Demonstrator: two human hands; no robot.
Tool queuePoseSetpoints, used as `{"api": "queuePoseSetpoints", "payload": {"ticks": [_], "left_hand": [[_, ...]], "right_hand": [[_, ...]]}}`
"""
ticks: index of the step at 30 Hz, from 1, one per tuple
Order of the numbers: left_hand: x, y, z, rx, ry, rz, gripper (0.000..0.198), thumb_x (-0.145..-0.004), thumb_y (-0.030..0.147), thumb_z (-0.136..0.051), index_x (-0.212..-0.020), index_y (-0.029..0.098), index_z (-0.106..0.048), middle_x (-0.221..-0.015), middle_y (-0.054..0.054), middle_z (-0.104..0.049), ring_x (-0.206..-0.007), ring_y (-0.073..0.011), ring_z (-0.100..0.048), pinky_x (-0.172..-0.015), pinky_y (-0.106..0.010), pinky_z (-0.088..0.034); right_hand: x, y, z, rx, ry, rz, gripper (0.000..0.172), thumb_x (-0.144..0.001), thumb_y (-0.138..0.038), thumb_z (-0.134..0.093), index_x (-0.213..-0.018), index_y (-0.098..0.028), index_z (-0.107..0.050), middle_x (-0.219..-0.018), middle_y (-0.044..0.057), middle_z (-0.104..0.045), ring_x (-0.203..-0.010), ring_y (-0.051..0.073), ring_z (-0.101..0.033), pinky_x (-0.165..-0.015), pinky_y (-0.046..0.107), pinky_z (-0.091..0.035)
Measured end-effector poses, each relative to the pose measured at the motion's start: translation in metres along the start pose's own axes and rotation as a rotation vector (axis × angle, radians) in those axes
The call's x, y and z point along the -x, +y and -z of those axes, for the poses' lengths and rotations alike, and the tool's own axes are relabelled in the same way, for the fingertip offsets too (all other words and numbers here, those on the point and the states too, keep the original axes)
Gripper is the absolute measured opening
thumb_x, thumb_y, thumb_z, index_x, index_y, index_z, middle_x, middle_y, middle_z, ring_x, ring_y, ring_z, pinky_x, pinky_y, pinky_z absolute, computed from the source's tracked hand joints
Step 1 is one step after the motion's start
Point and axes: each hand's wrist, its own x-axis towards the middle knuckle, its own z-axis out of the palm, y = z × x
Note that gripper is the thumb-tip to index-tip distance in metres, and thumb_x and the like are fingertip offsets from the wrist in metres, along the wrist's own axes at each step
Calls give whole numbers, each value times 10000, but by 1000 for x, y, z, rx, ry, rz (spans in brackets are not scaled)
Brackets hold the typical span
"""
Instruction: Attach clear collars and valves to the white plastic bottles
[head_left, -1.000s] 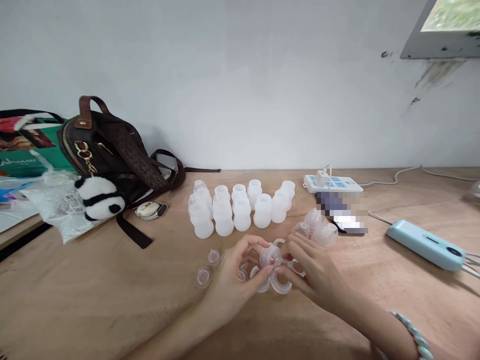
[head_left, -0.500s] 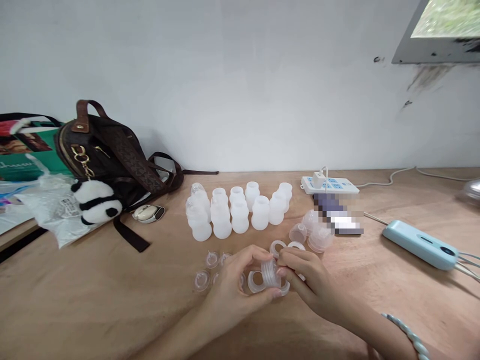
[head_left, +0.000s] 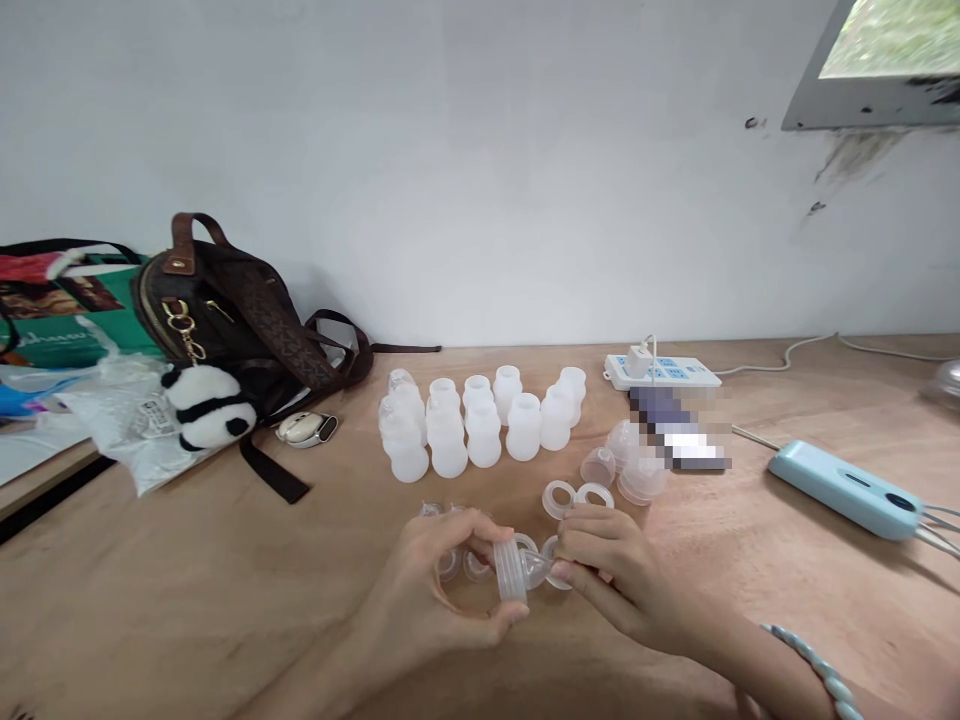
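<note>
My left hand (head_left: 450,585) grips a ribbed translucent bottle collar (head_left: 511,573) between thumb and fingers. Out of the collar's right side pokes a clear bottle nipple (head_left: 535,568), and my right hand (head_left: 611,565) pinches its tip. Loose white collar rings (head_left: 559,500) lie just beyond my right hand, with others partly hidden behind the held piece. Several clear nipples (head_left: 448,566) rest on the table, partly covered by my left hand. Farther back, frosted white baby bottles (head_left: 523,428) stand upright in a group. Clear dome caps (head_left: 642,478) sit to their right.
On the left are a dark backpack (head_left: 225,290) with a panda plush (head_left: 210,408), a plastic bag (head_left: 135,420) and a computer mouse (head_left: 300,429). A power strip (head_left: 679,374), a blurred-out phone (head_left: 667,425) and a pale blue device (head_left: 844,488) with cords are on the right.
The collar has shifted left, and the nipple now sticks out between it and my right hand. My left hand has moved left; my right hand stays in nearly the same place.
</note>
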Motion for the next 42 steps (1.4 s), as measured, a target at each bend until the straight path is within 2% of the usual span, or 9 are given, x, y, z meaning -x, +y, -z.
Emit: {"api": "queuePoseSetpoints", "payload": {"ticks": [6, 9, 12, 17, 24, 28, 32, 37, 42], "left_hand": [[-7, 2, 2, 194, -175, 182, 345, -711, 261, -807, -1013, 222, -647, -868, -5, -738, -793, -193, -689, -767, -316, -539], [-11, 3, -5, 319, -163, 296, 471, -733, 243, -808, -1107, 257, -521, -894, 22, -720, -841, -178, -684, -811, -311, -524], [-13, 6, -12, 396, -175, 337, 496, -746, 249, -814, -1079, 277, -447, -935, 29, -728, -849, -168, -674, -741, -273, -502], [-21, 14, -10, 349, -206, 266, 545, -694, 274, -865, -1069, 272, -470, -915, 22, -718, -829, -181, -669, -690, -267, -499], [-92, 27, 59, -376, 142, -131, 126, -908, 250, -547, -974, 197, -641, -965, -42, -715, -858, -201, -652, -816, -336, -506], [-156, 8, 107, -818, -168, -78, 336, -784, 114, -497, -1073, 163, -660, -1161, -96, -683, -1089, -271, -605, -944, -386, -455], [-191, -21, 123, -867, -534, 120, 546, -663, 174, -640, -1209, 168, -644, -1265, -124, -659, -1120, -307, -609, -890, -350, -476], [-195, -39, 116, -852, -607, 136, 337, -703, 240, -624, -1019, 191, -729, -1081, -83, -742, -930, -244, -672, -760, -279, -484], [-192, -13, 141, -896, -485, 110, 464, -700, 342, -655, -1106, 122, -693, -1106, -127, -727, -989, -272, -655, -837, -312, -481]], "right_hand": [[0, 8, 5, 46, -43, 16, 372, -1064, -255, -347, -732, -199, -505, -654, 0, -556, -620, 143, -473, -595, 276, -378], [-1, 9, 8, 136, 12, -16, 280, -1053, -390, -393, -1017, -173, -567, -899, 72, -645, -796, 192, -552, -699, 315, -456], [-1, 4, 8, 229, 27, 7, 471, -963, -535, -537, -1251, -162, -510, -1164, 142, -596, -1000, 258, -547, -833, 391, -484], [4, 1, -2, 339, 83, 86, 314, -980, -335, -565, -1243, -166, -538, -1216, 157, -518, -1099, 287, -503, -884, 415, -467], [8, 11, 2, 385, 299, 46, 364, -926, -285, -625, -1254, -172, -514, -1222, 167, -504, -1090, 303, -525, -892, 449, -462], [7, 14, 2, 397, 282, 15, 358, -914, -292, -645, -1235, -190, -524, -1193, 156, -536, -1054, 297, -543, -854, 434, -484], [7, 18, 0, 399, 268, 26, 336, -934, -286, -622, -1232, -175, -516, -1166, 154, -545, -1053, 299, -526, -869, 455, -471], [6, 20, 2, 398, 277, 26, 330, -932, -288, -629, -1217, -164, -517, -1152, 151, -545, -1022, 291, -524, -864, 453, -460], [5, 19, 4, 406, 299, 41, 352, -927, -269, -630, -1245, -183, -509, -1143, 143, -559, -1018, 286, -546, -852, 440, -470]]}}
